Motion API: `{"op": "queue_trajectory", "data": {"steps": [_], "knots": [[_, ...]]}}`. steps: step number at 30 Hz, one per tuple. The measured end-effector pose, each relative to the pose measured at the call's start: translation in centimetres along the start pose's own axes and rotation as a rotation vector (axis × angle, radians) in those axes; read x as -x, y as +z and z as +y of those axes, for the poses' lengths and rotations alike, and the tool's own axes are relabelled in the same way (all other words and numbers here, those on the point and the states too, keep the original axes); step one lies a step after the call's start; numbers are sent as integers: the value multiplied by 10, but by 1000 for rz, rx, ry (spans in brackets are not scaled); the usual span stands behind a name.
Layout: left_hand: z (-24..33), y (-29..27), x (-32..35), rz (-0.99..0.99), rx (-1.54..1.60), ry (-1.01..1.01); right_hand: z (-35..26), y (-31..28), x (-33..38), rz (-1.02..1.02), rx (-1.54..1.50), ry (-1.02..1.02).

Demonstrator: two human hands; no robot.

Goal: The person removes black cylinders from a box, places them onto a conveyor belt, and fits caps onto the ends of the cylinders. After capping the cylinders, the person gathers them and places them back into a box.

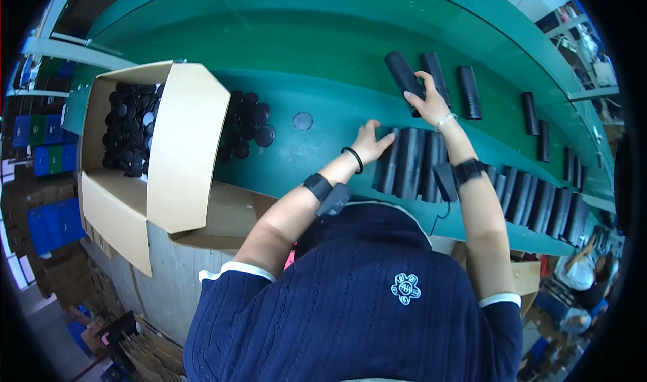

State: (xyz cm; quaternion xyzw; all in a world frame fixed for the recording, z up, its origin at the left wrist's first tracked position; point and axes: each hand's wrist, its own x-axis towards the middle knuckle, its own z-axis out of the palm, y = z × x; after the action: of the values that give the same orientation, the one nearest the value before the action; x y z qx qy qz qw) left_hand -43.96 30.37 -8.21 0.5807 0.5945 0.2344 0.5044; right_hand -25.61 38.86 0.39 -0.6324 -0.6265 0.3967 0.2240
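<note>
My right hand (431,103) is closed round the lower part of a black ribbed tube (400,71), which lies tilted on the far green belt. Close beside it lies another black tube (433,72). My left hand (367,147) has its thumb and fingers apart, with the thumb against the left end of a row of black tubes (408,166) on the near green surface. Nothing shows between its fingers. A single dark disc (302,120) lies to the left of that hand, and a heap of black discs (248,118) sits farther left.
An open cardboard box (187,146) holding many black discs stands at the left. Further black tubes (539,203) line the near surface to the right. Several more, such as one tube (470,92), lie scattered along the far belt. Other people (581,274) are at lower right.
</note>
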Motion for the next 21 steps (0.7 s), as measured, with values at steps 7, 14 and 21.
{"op": "queue_trajectory", "data": {"steps": [7,14,21], "knots": [[-10,34,-10,-18,-118,36,63,39,-73,15,241,130],[-25,0,-7,-278,536,-157,40,-20,-23,139,-21,-49],[-29,-49,14,-309,1136,-190,146,-70,132,231,138,426]]}}
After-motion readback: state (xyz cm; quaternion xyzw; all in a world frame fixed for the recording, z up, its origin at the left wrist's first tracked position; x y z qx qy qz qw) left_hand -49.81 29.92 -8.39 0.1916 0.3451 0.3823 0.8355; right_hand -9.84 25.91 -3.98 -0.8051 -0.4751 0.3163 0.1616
